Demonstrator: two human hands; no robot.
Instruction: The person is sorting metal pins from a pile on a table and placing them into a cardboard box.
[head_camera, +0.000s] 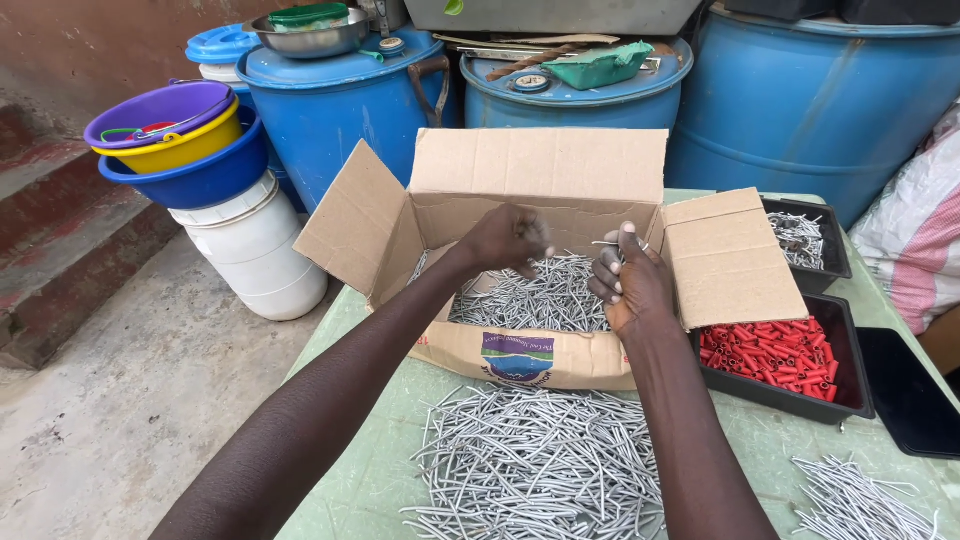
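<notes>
1. Step in hand: both hands work inside the open box, which stands on the table and holds loose grey nails.
2. Left hand: fingers curled downward just above the nails in the box. Whether it has closed on any cannot be told; the fingertips are blurred.
3. Right hand: just right of the left hand, at the box's right wall. It pinches a few nails between thumb and fingers, their ends showing above the thumb.
4. Nearer the person than both hands, a large nail pile lies on the table in front of the box.
5. Right of the right hand: a black tray of red plugs; beyond it a second tray with nails.
6. Judgement: nails are being gathered from the box. The next move calls for a firm closure on a bundle, then a lift clear of the box flaps.
</notes>
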